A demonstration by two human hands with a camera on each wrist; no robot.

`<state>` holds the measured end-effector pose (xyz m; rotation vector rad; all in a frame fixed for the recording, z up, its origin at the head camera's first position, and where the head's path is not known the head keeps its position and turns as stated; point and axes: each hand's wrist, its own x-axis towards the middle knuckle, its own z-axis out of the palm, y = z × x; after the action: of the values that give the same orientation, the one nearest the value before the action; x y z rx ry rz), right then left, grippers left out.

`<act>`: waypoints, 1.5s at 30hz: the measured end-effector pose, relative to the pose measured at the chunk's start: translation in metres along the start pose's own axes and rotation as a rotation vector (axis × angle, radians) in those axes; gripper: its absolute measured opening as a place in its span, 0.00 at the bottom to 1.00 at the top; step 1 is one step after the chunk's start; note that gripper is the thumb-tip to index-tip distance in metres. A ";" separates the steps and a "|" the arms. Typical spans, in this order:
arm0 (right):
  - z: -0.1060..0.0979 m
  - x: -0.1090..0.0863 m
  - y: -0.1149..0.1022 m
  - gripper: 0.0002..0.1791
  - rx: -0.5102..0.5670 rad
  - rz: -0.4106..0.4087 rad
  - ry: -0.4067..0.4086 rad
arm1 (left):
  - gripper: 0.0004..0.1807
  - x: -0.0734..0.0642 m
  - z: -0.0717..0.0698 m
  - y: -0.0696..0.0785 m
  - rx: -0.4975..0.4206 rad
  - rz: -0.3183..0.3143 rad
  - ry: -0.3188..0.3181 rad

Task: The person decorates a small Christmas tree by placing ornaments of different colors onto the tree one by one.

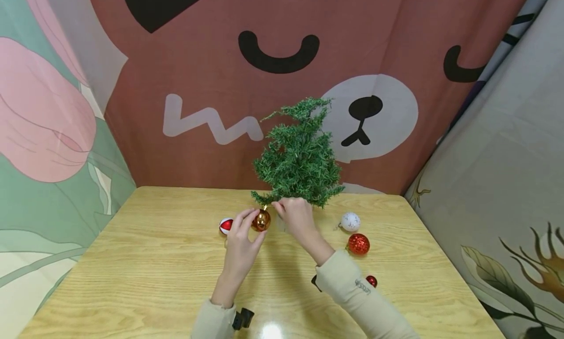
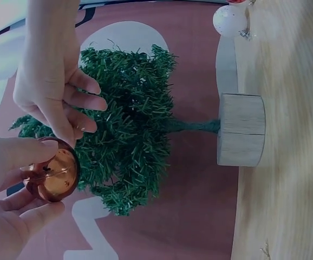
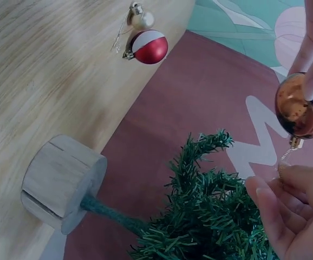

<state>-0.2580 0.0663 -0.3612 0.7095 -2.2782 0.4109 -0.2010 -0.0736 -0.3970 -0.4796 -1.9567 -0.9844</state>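
Beside the green tree [image 1: 299,157], my left hand [image 1: 240,246] grips the gold ball [image 1: 261,221] above the table [image 1: 154,260]; my right hand [image 1: 298,219], just apart, pinches its string [image 3: 286,155]. Red-and-white ball [image 1: 225,225] sits on the left, white ball [image 1: 350,222] and glittery red ball [image 1: 359,244] on the right, small red ball [image 1: 371,281] nearer me.

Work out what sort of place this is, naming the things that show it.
Probably an indoor corner staged for craft work: a printed cloth backdrop hangs behind a wood-grained table, where a small artificial tree stands.
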 end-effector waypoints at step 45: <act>-0.015 0.032 -0.003 0.05 -0.105 -0.025 -0.210 | 0.26 0.021 0.014 -0.010 -0.035 -0.010 -0.060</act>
<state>-0.2679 0.0592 -0.3278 0.7568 -2.4640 0.2109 -0.2263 -0.0696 -0.3881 -0.5245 -1.9999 -1.0225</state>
